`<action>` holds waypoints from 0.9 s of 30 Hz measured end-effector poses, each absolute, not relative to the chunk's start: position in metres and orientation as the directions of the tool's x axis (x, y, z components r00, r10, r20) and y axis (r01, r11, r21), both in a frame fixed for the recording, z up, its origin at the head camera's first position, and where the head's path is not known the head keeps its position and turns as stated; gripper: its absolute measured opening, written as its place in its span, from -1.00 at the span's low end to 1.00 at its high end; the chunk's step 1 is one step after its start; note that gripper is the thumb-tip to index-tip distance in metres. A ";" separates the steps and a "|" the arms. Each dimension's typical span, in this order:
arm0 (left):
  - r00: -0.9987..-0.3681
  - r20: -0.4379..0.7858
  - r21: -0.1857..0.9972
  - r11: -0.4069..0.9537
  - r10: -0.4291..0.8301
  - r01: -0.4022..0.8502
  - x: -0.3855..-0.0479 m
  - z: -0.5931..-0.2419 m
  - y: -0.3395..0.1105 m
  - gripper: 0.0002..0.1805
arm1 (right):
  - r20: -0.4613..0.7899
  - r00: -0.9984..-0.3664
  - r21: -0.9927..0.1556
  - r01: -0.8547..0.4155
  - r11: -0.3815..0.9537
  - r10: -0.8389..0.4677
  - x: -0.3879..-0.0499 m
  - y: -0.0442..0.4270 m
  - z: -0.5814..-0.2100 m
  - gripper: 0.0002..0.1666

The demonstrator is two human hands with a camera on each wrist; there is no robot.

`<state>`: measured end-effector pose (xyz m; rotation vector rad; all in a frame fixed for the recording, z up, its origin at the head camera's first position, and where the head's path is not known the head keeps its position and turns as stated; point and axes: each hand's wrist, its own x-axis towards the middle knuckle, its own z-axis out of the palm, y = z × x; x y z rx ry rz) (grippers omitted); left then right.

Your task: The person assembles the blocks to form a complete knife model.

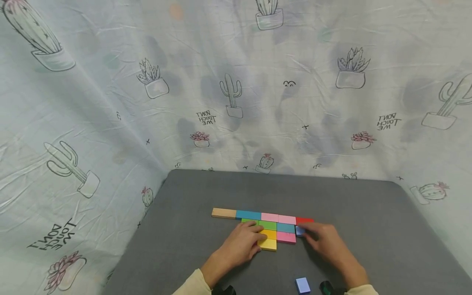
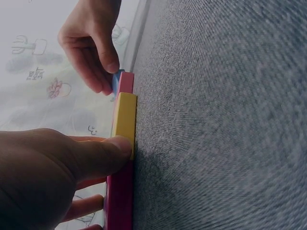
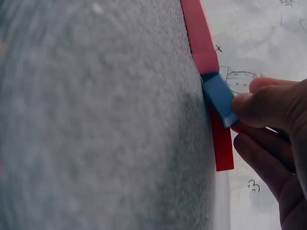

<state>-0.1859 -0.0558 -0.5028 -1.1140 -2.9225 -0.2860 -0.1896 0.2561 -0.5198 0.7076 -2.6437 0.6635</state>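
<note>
Flat coloured blocks lie in stepped rows on the grey table. My right hand [image 1: 328,239] pinches a small blue block [image 3: 219,98] between thumb and fingers. That block is tilted at the right end of the second row, beside a teal block [image 1: 285,228] and near the red block [image 3: 223,148]. Over the left part of the rows lies my left hand [image 1: 241,241], partly hiding the green and yellow blocks. In the left wrist view its thumb touches the near side of a yellow block [image 2: 125,112], with a magenta block [image 2: 120,201] alongside.
A loose light-blue block [image 1: 302,285] lies near the table's front edge, between the forearms. The top row starts with a tan block [image 1: 223,213] at the left. A cactus-print cloth [image 1: 236,135] hangs behind and beside the grey table [image 1: 191,188].
</note>
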 end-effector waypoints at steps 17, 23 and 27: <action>-0.755 0.055 0.173 0.738 0.653 0.652 -0.186 -0.502 -0.052 -0.71 | 0.399 -0.847 -0.370 -0.498 0.784 -0.350 -0.190 0.249 -0.519 -0.46; -0.758 0.057 0.172 0.741 0.650 0.649 -0.186 -0.502 -0.052 -0.71 | 0.438 -0.831 -0.379 -0.516 0.768 -0.342 -0.192 0.250 -0.522 -0.44; -0.759 0.049 0.172 0.744 0.649 0.646 -0.186 -0.502 -0.051 -0.71 | 0.440 -0.850 -0.443 -0.487 0.753 -0.290 -0.190 0.253 -0.521 -0.48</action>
